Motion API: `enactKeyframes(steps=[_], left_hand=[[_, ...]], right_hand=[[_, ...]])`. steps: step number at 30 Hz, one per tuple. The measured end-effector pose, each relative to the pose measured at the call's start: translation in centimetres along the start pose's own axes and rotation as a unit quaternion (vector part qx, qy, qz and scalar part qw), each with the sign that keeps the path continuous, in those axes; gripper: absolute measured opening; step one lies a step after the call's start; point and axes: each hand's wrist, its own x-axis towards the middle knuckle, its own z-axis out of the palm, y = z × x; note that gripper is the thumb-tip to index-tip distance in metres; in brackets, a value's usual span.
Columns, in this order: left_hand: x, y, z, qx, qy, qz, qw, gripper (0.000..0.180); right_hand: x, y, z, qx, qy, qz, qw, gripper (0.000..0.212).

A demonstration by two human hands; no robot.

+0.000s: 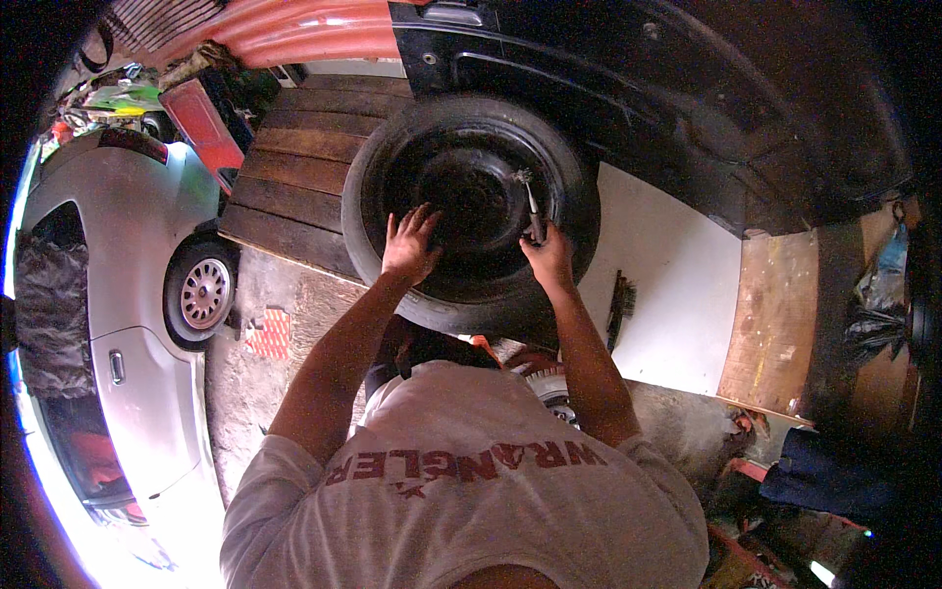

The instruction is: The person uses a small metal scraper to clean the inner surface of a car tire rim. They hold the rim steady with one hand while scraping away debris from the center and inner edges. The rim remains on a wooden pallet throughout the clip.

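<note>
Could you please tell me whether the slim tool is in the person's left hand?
No, the right hand grips the slim tool, while the left hand is open over the wheel.

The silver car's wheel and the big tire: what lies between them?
In the head view, pale floor shows beside the silver car's wheel, then wooden planks reach up to the big tire.

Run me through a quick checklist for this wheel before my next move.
1. Wheel lying on its side: ok.
2. Slim tufted brush gripped in right hand: ok.
3. Left hand clear of the brush, fingers spread: ok.
4. Hands gloved: not ok, both bare.
5. Dark long brush within view, on the white board right of the wheel: ok.
6. Wheel secured against turning: cannot tell.
</note>
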Motion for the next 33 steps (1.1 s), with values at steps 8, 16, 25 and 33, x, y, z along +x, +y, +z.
enactKeyframes(steps=[8, 16, 25, 33], left_hand=[[-0.7, 0.5, -0.6, -0.032, 0.014, 0.017, 0.999, 0.053], [-1.1, -3.0, -1.7, -0.081, 0.125, -0.012, 0.989, 0.048], [-3.1, -15.9, -3.1, -0.173, 0.269, -0.141, 0.937, 0.044], [-5.6, -28.5, -2.4, -0.207, 0.167, -0.294, 0.918, 0.045]], right_hand=[[-1.1, 0.5, 1.2, 0.006, 0.011, -0.028, 1.0, 0.025], [-2.3, -3.5, 5.2, -0.002, -0.038, 0.01, 0.999, 0.024], [-0.3, -12.0, 16.8, 0.012, -0.083, -0.076, 0.994, 0.022], [1.3, -20.8, 31.8, 0.022, -0.157, -0.04, 0.987, 0.027]])
